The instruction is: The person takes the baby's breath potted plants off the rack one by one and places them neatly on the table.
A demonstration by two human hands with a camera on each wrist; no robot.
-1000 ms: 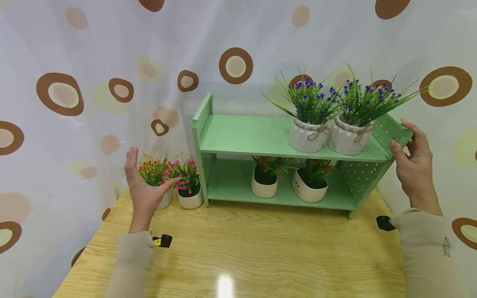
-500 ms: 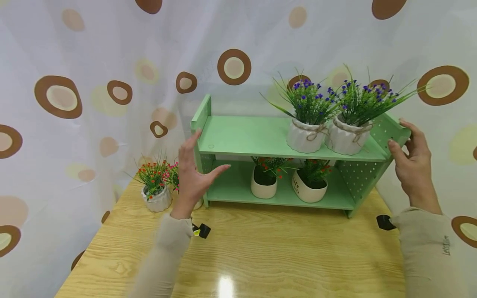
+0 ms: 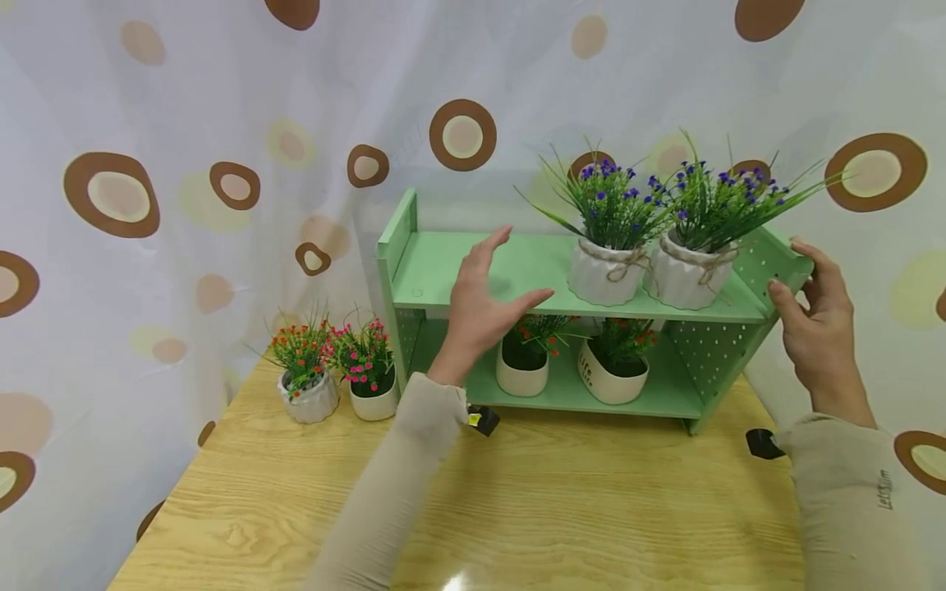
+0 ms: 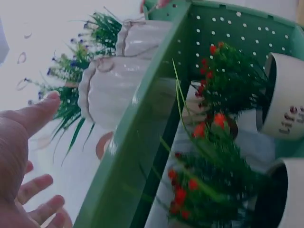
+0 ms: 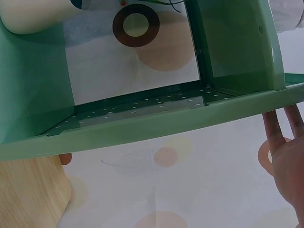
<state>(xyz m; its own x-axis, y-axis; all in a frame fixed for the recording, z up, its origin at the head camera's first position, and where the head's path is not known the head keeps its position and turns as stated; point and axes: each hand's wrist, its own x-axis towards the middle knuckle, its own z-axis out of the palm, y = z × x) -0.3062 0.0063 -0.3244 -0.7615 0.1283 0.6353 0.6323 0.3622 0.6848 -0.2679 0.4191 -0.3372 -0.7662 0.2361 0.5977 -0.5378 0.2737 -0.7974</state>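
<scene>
My left hand [image 3: 476, 312], thumb and fingers spread apart, hovers before the upper board of a two-tier green shelf [image 3: 473, 261]. Nothing is in it. Nearest to its thumb stands a white fluted pot [image 3: 606, 273] of purple flowers, twine tied round its rim; a gap shows between them in the left wrist view [image 4: 121, 88]. A matching pot [image 3: 687, 275] sits close on its right. At the shelf's right end, my right hand [image 3: 824, 328] holds the perforated side panel [image 3: 776, 256], thumb at the front edge. Its fingers [image 5: 273, 130] touch the panel's outer face.
Two cream pots, a plain one [image 3: 521, 373] and a lettered one [image 3: 613, 377], hold red flowers on the lower tier. Left of the shelf, a white pot [image 3: 310, 402] and a pink-flowered pot [image 3: 373, 402] stand on the wooden table [image 3: 576, 501]. A patterned curtain [image 3: 296, 90] hangs behind.
My left hand has moved right, from beside the pots at the left of the shelf to in front of its upper tier. The right hand has stayed on the side panel.
</scene>
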